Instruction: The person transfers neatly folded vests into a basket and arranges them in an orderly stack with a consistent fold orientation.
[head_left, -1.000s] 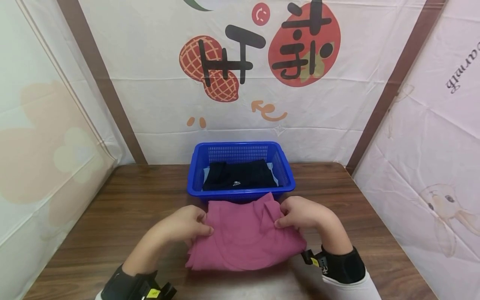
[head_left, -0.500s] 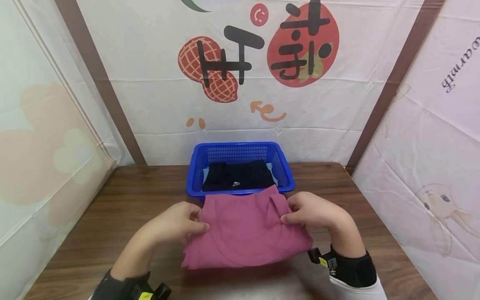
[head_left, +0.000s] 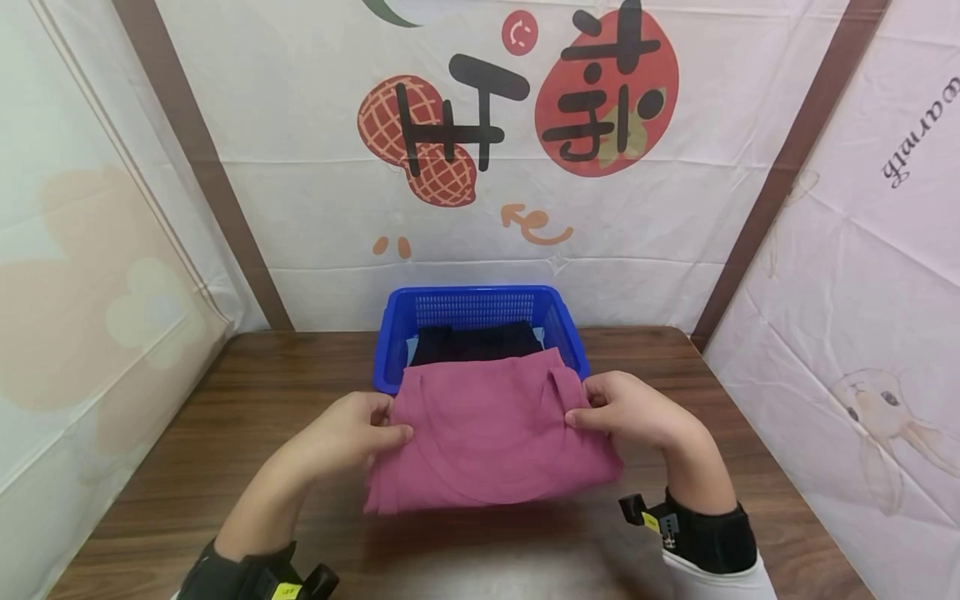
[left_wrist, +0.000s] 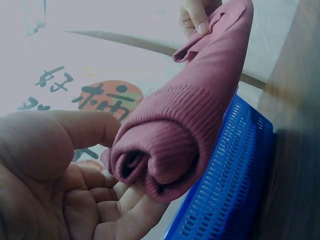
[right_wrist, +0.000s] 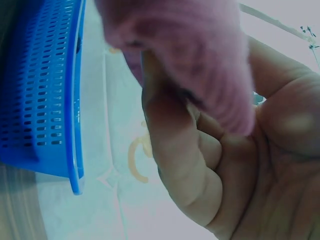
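Observation:
A folded pink garment [head_left: 487,429] with ribbed edges hangs in the air between both hands, its far edge over the front of a blue plastic basket [head_left: 386,350]. My left hand [head_left: 341,437] pinches its left side, thumb on top and fingers beneath; the left wrist view shows the rolled ribbed end of the fabric there. At the right side my right hand [head_left: 637,417] grips it the same way, fingers curled under the cloth in the right wrist view. Inside the basket lies a folded black garment [head_left: 480,340], partly hidden by the pink one, with light blue cloth [head_left: 412,348] showing beside it.
The basket stands at the back of a brown wooden table [head_left: 247,417], close to a printed white cloth wall [head_left: 322,208]. More cloth walls rise along the left and right sides of the table.
Both hands have lifted the pink garment and carried it forward, from in front of the basket to partly over its front rim. It now covers part of the black garment.

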